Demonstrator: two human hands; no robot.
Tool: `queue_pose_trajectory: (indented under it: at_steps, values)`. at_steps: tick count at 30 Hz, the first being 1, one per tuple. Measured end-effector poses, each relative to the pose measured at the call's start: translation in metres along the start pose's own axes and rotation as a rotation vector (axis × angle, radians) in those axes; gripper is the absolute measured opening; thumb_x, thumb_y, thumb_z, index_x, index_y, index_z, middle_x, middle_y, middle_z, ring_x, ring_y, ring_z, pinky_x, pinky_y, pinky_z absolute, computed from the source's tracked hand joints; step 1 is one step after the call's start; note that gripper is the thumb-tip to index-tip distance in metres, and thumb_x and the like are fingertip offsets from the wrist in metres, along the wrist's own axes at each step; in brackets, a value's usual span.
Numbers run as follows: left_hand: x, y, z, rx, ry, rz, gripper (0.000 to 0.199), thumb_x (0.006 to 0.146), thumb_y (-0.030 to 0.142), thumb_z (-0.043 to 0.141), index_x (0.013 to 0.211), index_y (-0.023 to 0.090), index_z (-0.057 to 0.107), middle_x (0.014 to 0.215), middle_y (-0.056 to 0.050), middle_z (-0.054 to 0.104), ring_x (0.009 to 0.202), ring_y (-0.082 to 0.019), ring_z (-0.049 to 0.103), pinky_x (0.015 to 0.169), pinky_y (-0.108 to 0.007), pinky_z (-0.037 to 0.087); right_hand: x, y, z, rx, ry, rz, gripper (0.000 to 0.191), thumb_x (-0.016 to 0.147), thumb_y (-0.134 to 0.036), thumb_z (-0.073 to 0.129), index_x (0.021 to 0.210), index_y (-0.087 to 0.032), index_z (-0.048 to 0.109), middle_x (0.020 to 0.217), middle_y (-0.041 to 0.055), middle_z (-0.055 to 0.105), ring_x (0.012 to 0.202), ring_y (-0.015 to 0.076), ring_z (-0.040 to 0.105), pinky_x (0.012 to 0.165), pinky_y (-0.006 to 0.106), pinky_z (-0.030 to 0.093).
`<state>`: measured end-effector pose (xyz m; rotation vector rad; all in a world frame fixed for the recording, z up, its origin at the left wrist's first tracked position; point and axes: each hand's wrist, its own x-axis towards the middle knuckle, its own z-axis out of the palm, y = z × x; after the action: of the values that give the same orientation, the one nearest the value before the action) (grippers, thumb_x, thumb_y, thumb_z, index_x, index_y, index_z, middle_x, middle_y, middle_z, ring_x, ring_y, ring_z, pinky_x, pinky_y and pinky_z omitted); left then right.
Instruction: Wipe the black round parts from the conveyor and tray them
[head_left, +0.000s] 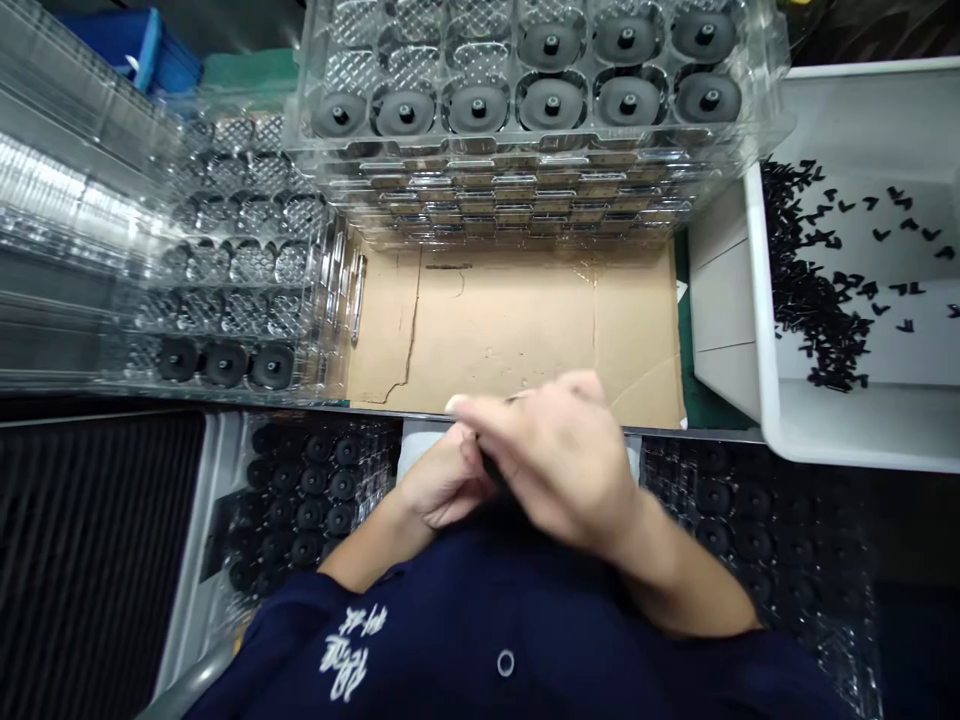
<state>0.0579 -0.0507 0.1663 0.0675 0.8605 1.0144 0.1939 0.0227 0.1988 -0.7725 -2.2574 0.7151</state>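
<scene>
Both hands meet close to my chest, over the near edge of the cardboard-covered table. My left hand [451, 478] is closed around a dark part [495, 476], of which only a small black patch shows between the hands. Over it lies my right hand [562, 462], smeared by motion, with its thumb and fingers bent towards the left hand. Whether the right fingers grip anything is hidden. Ahead, black round parts with a raised centre [553, 103] sit in the front cells of a clear plastic tray [450, 145] on top of a stack.
A white bin [772, 400] with many small black V-shaped pieces [832, 330] stands at right. Another clear tray [225, 270] at left holds black round parts in its nearest row. A thin metal tool [358, 300] lies on the cardboard [517, 320]. More filled trays [307, 500] are below the table.
</scene>
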Motion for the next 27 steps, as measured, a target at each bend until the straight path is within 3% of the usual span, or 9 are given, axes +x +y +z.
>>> queue_pose_trajectory:
  at_steps: [2,4,7,10,12,16,20,24,27]
  values:
    - [0.001,0.002,-0.003,-0.034,-0.030,0.016,0.066,0.059,0.054,0.082,0.113,0.020,0.066,0.115,-0.009,0.069,0.107,-0.030,0.065,0.090,-0.037,0.056,-0.003,0.035,0.008,0.151,-0.023,0.210,0.025,0.093,-0.028,0.048,0.110,-0.022,0.065,0.091,0.0001,0.070,0.078,0.0126,0.061,0.073,0.029,0.043]
    - [0.002,0.005,-0.007,-0.089,-0.046,0.055,0.063,0.064,0.052,0.079,0.117,0.020,0.063,0.125,-0.010,0.064,0.108,-0.029,0.065,0.094,-0.037,0.054,-0.014,0.076,0.018,0.231,0.081,0.552,0.028,0.089,-0.034,0.050,0.107,-0.020,0.066,0.099,0.0037,0.070,0.080,0.0152,0.062,0.067,0.028,0.046]
    - [0.005,0.008,-0.011,-0.147,-0.019,0.122,0.062,0.069,0.045,0.079,0.123,0.020,0.059,0.130,-0.011,0.061,0.112,-0.027,0.063,0.102,-0.038,0.048,-0.044,0.123,0.036,0.036,0.092,0.830,0.035,0.082,-0.039,0.055,0.106,-0.016,0.067,0.082,0.0061,0.068,0.069,0.0176,0.059,0.064,0.031,0.047]
    - [0.008,0.009,-0.015,-0.151,-0.009,0.142,0.065,0.069,0.040,0.080,0.127,0.020,0.056,0.131,-0.011,0.060,0.114,-0.028,0.062,0.103,-0.038,0.047,-0.071,0.132,0.052,-0.096,-0.096,0.789,0.043,0.077,-0.037,0.062,0.116,-0.019,0.065,0.072,0.0033,0.062,0.065,0.0186,0.056,0.066,0.034,0.047]
    - [0.010,0.009,-0.016,-0.153,-0.026,0.146,0.064,0.070,0.040,0.080,0.125,0.019,0.057,0.133,-0.011,0.059,0.114,-0.028,0.062,0.102,-0.036,0.048,-0.080,0.126,0.060,-0.098,-0.174,0.716,0.045,0.079,-0.032,0.061,0.123,-0.021,0.060,0.085,0.0056,0.063,0.072,0.0200,0.059,0.070,0.036,0.048]
    - [0.012,0.010,-0.016,-0.148,0.008,0.162,0.063,0.071,0.045,0.077,0.124,0.018,0.058,0.135,-0.012,0.057,0.116,-0.027,0.061,0.104,-0.036,0.046,-0.084,0.113,0.081,-0.156,-0.133,0.671,0.036,0.083,-0.030,0.055,0.116,-0.016,0.062,0.118,0.0162,0.054,0.100,0.0281,0.057,0.085,0.043,0.047]
    - [0.011,0.010,-0.017,-0.121,0.035,0.192,0.063,0.071,0.044,0.077,0.125,0.019,0.057,0.135,-0.012,0.058,0.121,-0.029,0.057,0.104,-0.038,0.046,-0.077,0.119,0.093,-0.103,-0.151,0.597,0.030,0.085,-0.026,0.050,0.109,-0.014,0.062,0.101,0.0146,0.061,0.094,0.0271,0.058,0.084,0.042,0.046]
    - [0.010,0.007,-0.016,-0.090,0.018,0.210,0.061,0.073,0.043,0.077,0.126,0.021,0.057,0.132,-0.012,0.060,0.120,-0.029,0.058,0.101,-0.039,0.049,-0.044,0.108,0.063,-0.042,-0.140,0.546,0.025,0.085,-0.027,0.051,0.105,-0.018,0.065,0.096,0.0095,0.066,0.089,0.0235,0.060,0.079,0.037,0.047]
    - [0.009,0.003,-0.015,-0.064,0.021,0.243,0.056,0.072,0.043,0.077,0.122,0.022,0.062,0.128,-0.010,0.062,0.114,-0.026,0.062,0.095,-0.034,0.052,-0.016,0.060,0.031,-0.020,0.078,0.474,0.031,0.093,-0.031,0.045,0.120,-0.024,0.058,0.114,0.0065,0.064,0.096,0.0208,0.059,0.081,0.036,0.047]
